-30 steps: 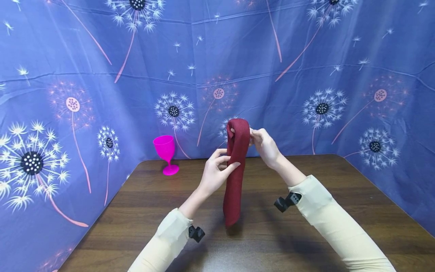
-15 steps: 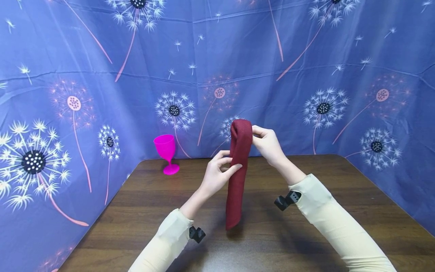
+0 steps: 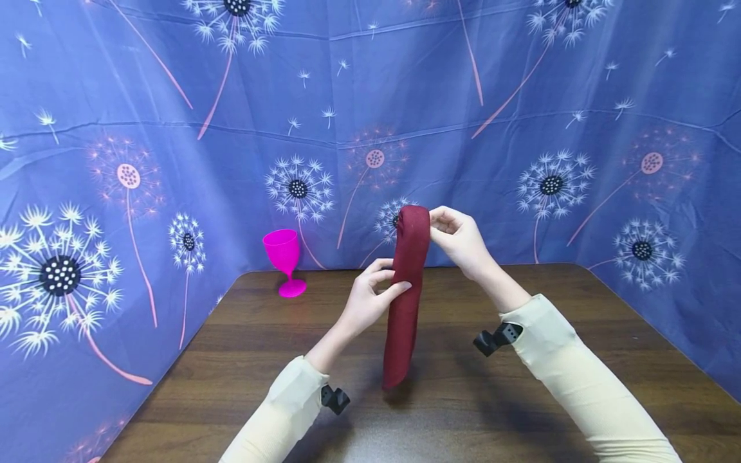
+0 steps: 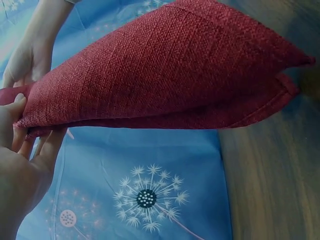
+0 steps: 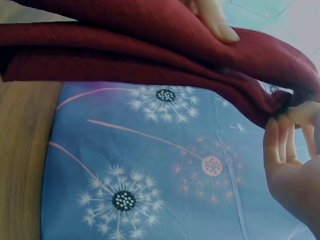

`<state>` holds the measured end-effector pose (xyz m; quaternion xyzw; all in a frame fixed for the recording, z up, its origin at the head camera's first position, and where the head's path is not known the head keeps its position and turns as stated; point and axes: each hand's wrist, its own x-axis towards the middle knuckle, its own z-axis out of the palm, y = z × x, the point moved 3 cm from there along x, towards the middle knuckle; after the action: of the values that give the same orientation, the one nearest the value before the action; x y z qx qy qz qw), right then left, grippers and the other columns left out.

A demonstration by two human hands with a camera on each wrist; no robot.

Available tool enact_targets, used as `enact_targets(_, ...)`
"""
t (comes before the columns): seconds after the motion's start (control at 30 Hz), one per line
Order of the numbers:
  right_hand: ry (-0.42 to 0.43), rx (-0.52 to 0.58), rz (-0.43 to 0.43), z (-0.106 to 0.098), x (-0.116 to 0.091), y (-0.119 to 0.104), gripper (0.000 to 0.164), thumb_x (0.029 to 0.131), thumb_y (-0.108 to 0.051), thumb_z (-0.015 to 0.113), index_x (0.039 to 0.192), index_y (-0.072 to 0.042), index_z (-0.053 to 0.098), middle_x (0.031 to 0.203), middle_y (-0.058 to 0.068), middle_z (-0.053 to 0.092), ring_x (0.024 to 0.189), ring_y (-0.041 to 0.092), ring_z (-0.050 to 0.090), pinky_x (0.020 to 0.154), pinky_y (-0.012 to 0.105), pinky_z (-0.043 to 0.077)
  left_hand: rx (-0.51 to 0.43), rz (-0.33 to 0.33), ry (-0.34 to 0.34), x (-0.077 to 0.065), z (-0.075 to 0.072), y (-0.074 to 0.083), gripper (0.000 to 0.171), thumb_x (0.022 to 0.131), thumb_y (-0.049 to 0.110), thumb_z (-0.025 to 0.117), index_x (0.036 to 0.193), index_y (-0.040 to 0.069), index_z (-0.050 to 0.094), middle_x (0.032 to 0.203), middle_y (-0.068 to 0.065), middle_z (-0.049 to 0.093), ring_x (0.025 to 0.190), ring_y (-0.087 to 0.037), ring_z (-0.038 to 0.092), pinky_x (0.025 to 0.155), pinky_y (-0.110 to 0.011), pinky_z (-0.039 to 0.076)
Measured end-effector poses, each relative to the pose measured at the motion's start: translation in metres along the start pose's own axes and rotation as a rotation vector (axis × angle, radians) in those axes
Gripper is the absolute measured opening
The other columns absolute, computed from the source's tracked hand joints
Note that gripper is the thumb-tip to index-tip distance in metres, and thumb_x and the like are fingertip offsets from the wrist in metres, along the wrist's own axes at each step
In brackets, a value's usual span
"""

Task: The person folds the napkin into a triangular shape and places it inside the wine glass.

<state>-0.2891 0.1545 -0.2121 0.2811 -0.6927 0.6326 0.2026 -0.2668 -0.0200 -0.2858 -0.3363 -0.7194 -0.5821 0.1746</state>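
Observation:
A dark red cloth napkin (image 3: 401, 334), folded into a long strip, hangs upright over the table in the head view. Its top is folded over into a rounded bend. My left hand (image 3: 367, 301) pinches the strip at mid-height, thumb across the front and fingers behind. At the upper right edge, my right hand (image 3: 462, 241) pinches the cloth between thumb and fingertips. The left wrist view shows the napkin (image 4: 170, 70) widening toward its loose lower corners. Stacked layers of the napkin (image 5: 125, 45) and the right hand (image 5: 295, 160) pinching a fold appear in the right wrist view.
A bright pink goblet (image 3: 282, 252) stands at the back left of the brown wooden table (image 3: 260, 347). Behind the table and along its sides hangs a blue curtain (image 3: 440, 148) with dandelion prints. A black camera sits on each wrist.
The napkin has shifted slightly right, and its top loop looks narrower. My right hand has moved a little right, its fingers more visible now. My left hand keeps its pinch.

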Motion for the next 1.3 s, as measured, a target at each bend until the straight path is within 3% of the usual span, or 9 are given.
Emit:
enact_targets(0.13,-0.026,-0.025,0.026,-0.004,-0.001,-0.001,0.022,0.088,-0.001,0.059,0.088,-0.021,0.068,0.076,-0.015,0.067,0.074,0.0,0.061,0.073,0.017,0.048,0.018,0.015,-0.015,-0.003,-0.002,0.016,0.015,0.082,0.0,0.068,0.093,-0.009,0.069,0.113,-0.02,0.059,0.107,-0.02,0.054,0.071,-0.027,0.056)
enact_targets(0.23,-0.07,-0.075,0.035,-0.004,-0.002,-0.002,0.014,0.092,-0.007,0.056,0.098,-0.007,0.068,0.082,-0.016,0.067,0.078,0.003,0.062,0.077,0.02,0.048,0.03,0.024,-0.013,-0.005,-0.002,0.024,0.014,0.082,0.001,0.067,0.093,-0.009,0.069,0.112,-0.02,0.059,0.106,-0.019,0.054,0.07,-0.028,0.056)
enact_targets(0.33,-0.108,-0.145,0.04,-0.003,-0.004,-0.003,0.026,0.096,-0.016,0.05,0.107,0.004,0.064,0.086,-0.015,0.064,0.084,0.009,0.06,0.08,0.026,0.048,0.028,0.011,-0.006,-0.006,-0.003,0.024,0.014,0.083,0.0,0.067,0.093,-0.01,0.069,0.112,-0.02,0.059,0.105,-0.018,0.054,0.07,-0.026,0.055)
enact_targets(0.47,-0.13,-0.218,0.066,-0.002,-0.007,-0.001,0.029,0.094,-0.022,0.055,0.112,-0.002,0.064,0.095,-0.014,0.062,0.091,0.009,0.058,0.081,0.025,0.046,0.013,-0.012,-0.012,-0.007,-0.004,0.021,0.016,0.083,0.0,0.066,0.095,-0.011,0.068,0.113,-0.021,0.059,0.105,-0.018,0.053,0.07,-0.022,0.054)
enact_targets(0.6,-0.108,-0.245,0.092,0.0,-0.008,0.003,0.029,0.086,-0.022,0.067,0.112,-0.01,0.067,0.1,-0.016,0.062,0.082,0.01,0.059,0.071,0.021,0.044,0.009,0.006,-0.025,-0.007,-0.002,0.022,0.016,0.083,-0.001,0.066,0.095,-0.011,0.068,0.113,-0.021,0.059,0.103,-0.015,0.053,0.069,-0.02,0.054)
enact_targets(0.7,-0.08,-0.251,0.119,-0.001,-0.008,0.004,0.029,0.085,-0.025,0.069,0.111,-0.012,0.068,0.098,-0.016,0.064,0.073,0.011,0.057,0.065,0.023,0.042,0.009,0.034,-0.029,-0.006,0.0,0.023,0.016,0.083,0.0,0.066,0.095,-0.01,0.068,0.112,-0.021,0.059,0.102,-0.016,0.054,0.07,-0.023,0.055)
enact_targets(0.83,-0.08,-0.239,0.139,-0.002,-0.008,0.005,0.031,0.085,-0.028,0.068,0.112,-0.012,0.066,0.101,-0.012,0.064,0.08,0.013,0.058,0.07,0.023,0.043,0.003,0.053,-0.036,-0.006,0.001,0.024,0.016,0.083,-0.001,0.066,0.095,-0.011,0.068,0.112,-0.022,0.058,0.102,-0.016,0.055,0.072,-0.026,0.056)
enact_targets(1.07,-0.166,-0.181,0.136,0.001,-0.009,0.009,0.04,0.088,-0.023,0.064,0.125,-0.009,0.056,0.131,0.001,0.049,0.119,0.018,0.049,0.096,0.037,0.041,-0.017,0.049,-0.036,-0.004,0.002,0.023,0.017,0.084,-0.002,0.065,0.097,-0.012,0.067,0.113,-0.023,0.057,0.1,-0.011,0.055,0.076,-0.026,0.055)
enact_targets(1.3,-0.235,-0.038,0.239,0.002,-0.009,0.009,0.042,0.092,-0.021,0.058,0.129,-0.006,0.045,0.128,0.015,0.051,0.107,0.016,0.058,0.088,0.034,0.051,-0.016,0.069,-0.044,-0.003,0.004,0.026,0.016,0.084,-0.003,0.064,0.097,-0.013,0.066,0.113,-0.024,0.056,0.102,-0.015,0.055,0.075,-0.025,0.055)
